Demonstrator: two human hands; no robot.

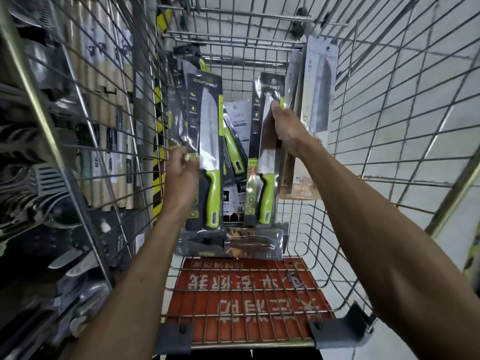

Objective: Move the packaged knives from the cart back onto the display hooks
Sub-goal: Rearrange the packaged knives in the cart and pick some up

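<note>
I look down into a wire shopping cart point(363, 141). My left hand point(181, 178) grips a packaged knife with a green handle point(207, 141), held upright; further packs stand behind it. My right hand point(285, 128) grips a second green-handled packaged knife point(262, 157) together with a tan and grey pack point(293, 175). More packaged knives point(233, 141) lie in the cart between my hands. One dark pack point(231, 242) lies flat across the cart floor near me. A pale cleaver pack point(319, 89) leans against the cart's right wall.
A display rack point(65, 178) on the left holds hanging utensils, spatulas and boxed goods behind the cart's wire side. The cart's red child-seat flap point(246, 302) with white lettering lies nearest me. White floor tiles point(415, 74) show through the right wall.
</note>
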